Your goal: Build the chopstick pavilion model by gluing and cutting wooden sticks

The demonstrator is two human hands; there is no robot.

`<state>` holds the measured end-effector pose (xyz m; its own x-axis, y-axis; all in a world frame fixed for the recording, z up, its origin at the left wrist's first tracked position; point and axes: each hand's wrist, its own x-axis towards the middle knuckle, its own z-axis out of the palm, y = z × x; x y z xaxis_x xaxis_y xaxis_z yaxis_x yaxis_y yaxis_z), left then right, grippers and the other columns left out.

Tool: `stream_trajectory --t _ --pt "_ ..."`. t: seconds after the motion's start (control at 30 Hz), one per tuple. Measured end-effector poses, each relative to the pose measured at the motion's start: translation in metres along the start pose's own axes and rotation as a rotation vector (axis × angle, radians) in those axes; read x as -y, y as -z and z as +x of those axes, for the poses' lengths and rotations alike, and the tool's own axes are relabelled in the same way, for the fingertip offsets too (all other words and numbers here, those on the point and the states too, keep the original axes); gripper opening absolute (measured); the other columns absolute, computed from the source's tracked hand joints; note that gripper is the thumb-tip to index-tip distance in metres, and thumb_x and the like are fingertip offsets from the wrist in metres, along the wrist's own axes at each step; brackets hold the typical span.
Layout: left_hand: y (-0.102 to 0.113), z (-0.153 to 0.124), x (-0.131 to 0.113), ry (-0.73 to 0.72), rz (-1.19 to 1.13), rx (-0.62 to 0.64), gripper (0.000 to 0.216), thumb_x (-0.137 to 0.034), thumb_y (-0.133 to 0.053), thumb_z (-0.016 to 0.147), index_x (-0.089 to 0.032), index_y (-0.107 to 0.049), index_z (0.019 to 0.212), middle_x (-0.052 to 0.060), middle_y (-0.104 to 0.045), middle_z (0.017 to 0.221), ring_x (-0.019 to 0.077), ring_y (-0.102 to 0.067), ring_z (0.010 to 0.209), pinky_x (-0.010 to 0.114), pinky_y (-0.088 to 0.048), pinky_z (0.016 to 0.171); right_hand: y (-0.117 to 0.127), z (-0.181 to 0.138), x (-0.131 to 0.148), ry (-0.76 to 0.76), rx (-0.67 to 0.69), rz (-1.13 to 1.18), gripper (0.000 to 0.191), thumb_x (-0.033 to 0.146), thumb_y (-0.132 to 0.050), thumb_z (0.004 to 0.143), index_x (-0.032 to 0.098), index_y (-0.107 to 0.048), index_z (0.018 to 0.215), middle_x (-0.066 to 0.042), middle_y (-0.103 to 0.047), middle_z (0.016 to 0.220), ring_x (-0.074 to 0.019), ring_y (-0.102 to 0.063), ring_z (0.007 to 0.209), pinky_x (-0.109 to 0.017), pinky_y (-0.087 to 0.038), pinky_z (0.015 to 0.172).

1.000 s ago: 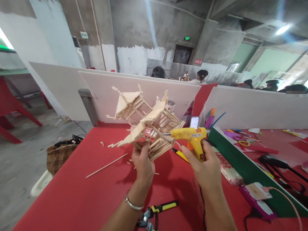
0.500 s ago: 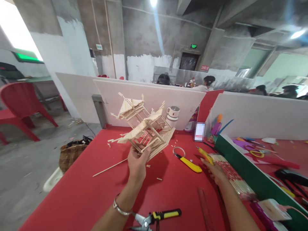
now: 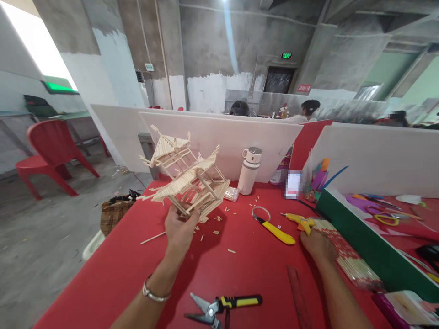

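Observation:
My left hand grips the lower edge of a model pavilion built from thin wooden sticks, with tiered roofs, held tilted above the red table. The thumb lies on the near side of its base. To the right, my right hand is closed around the handle of a yellow hot glue gun, whose nozzle points left. Its fingers are partly hidden under the gun. Just left of the gun lies a yellow-handled tool with a wire loop. Pliers-like cutters with black and yellow handles rest near the front.
Stick offcuts and a loose stick lie on the red table. A white bottle stands behind. Packaged sticks lie beside a green divider. A ruler is near the front; white panels border the back.
My right hand has closed on the glue gun, its fingers spread before. The pavilion has shifted left in view with my left hand, uncovering the bottle and a small stick packet.

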<state>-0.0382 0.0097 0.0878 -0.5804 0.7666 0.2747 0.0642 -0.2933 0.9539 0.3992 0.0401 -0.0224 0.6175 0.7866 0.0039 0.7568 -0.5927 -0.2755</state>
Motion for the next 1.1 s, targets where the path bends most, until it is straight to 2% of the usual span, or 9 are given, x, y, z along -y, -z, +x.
stream_trajectory --t 0.13,0.27,0.33,0.4,0.5,0.67,0.83,0.93,1.1 --pt "0.017 0.02 0.017 -0.11 0.196 -0.046 0.029 -0.033 -0.083 0.058 -0.021 -0.062 0.074 -0.004 -0.058 0.061 0.0123 -0.049 0.054 0.024 -0.039 0.053 0.013 -0.003 0.006 0.088 -0.027 -0.067 0.058 0.048 -0.055 0.083 0.014 -0.066 0.128 -0.026 -0.064 0.124 -0.0454 -0.061 0.118 -0.056 -0.05 0.092" --pt "0.036 0.044 0.047 -0.173 0.255 -0.062 0.028 -0.033 -0.081 0.06 -0.022 -0.063 0.078 -0.003 -0.06 0.068 0.0135 -0.05 0.06 0.024 -0.039 0.059 0.022 -0.013 0.03 0.294 -0.049 -0.041 0.06 0.047 -0.052 0.088 0.013 -0.059 0.138 -0.023 -0.062 0.13 -0.0376 -0.059 0.122 -0.048 -0.047 0.102" --pt "0.046 0.054 0.061 -0.2 0.332 -0.039 0.026 -0.033 -0.078 0.062 -0.022 -0.061 0.078 -0.003 -0.059 0.07 0.0139 -0.05 0.062 0.024 -0.039 0.061 0.025 -0.026 0.055 0.437 -0.053 0.088 0.057 0.045 -0.055 0.087 0.014 -0.062 0.134 -0.02 -0.063 0.128 -0.035 -0.058 0.124 -0.046 -0.043 0.107" --pt "0.056 0.062 0.072 -0.228 0.436 -0.025 0.021 -0.032 -0.074 0.065 -0.022 -0.06 0.077 -0.003 -0.057 0.07 0.014 -0.051 0.063 0.025 -0.041 0.063 0.026 -0.044 0.086 0.564 -0.018 0.332 0.053 0.043 -0.059 0.084 0.014 -0.066 0.128 -0.02 -0.063 0.127 -0.0361 -0.055 0.126 -0.051 -0.039 0.111" --pt "0.068 0.071 0.082 -0.274 0.542 -0.006 0.017 -0.031 -0.07 0.069 -0.021 -0.059 0.078 -0.003 -0.057 0.074 0.0139 -0.052 0.064 0.026 -0.044 0.066 0.022 -0.077 0.141 0.676 0.165 0.554 0.049 0.042 -0.063 0.081 0.016 -0.07 0.121 -0.018 -0.065 0.126 -0.0351 -0.057 0.123 -0.055 -0.039 0.111" --pt "0.081 0.082 0.092 -0.356 0.68 0.072 0.016 -0.034 -0.068 0.075 -0.022 -0.058 0.078 0.0 -0.058 0.074 0.0174 -0.055 0.069 0.029 -0.046 0.067 -0.009 -0.123 0.238 0.824 0.52 0.724 0.047 0.042 -0.066 0.082 0.024 -0.069 0.126 -0.007 -0.072 0.117 -0.0205 -0.07 0.099 -0.034 -0.058 0.086" --pt "0.087 0.089 0.104 -0.402 0.727 0.173 0.022 -0.03 -0.067 0.075 -0.023 -0.05 0.063 0.001 -0.052 0.063 0.0198 -0.053 0.065 0.032 -0.046 0.067 -0.05 -0.141 0.314 0.809 0.667 0.818 0.048 0.033 -0.067 0.081 0.024 -0.066 0.128 -0.007 -0.072 0.115 -0.0194 -0.072 0.091 -0.031 -0.06 0.071" --pt "0.087 0.092 0.112 -0.43 0.715 0.214 0.027 -0.026 -0.065 0.075 -0.024 -0.043 0.06 0.002 -0.052 0.062 0.0214 -0.054 0.067 0.034 -0.047 0.068 -0.069 -0.146 0.336 0.813 0.696 0.841 0.043 0.027 -0.066 0.079 0.023 -0.068 0.121 -0.005 -0.073 0.109 -0.0189 -0.072 0.09 -0.031 -0.06 0.073" --pt "0.077 0.099 0.121 -0.443 0.696 0.25 0.031 -0.023 -0.065 0.074 -0.025 -0.038 0.06 0.002 -0.051 0.064 0.0234 -0.057 0.074 0.035 -0.049 0.07 -0.087 -0.152 0.345 0.828 0.676 0.861 0.044 0.026 -0.064 0.079 0.022 -0.068 0.122 -0.005 -0.075 0.107 -0.0201 -0.071 0.095 -0.032 -0.06 0.079"
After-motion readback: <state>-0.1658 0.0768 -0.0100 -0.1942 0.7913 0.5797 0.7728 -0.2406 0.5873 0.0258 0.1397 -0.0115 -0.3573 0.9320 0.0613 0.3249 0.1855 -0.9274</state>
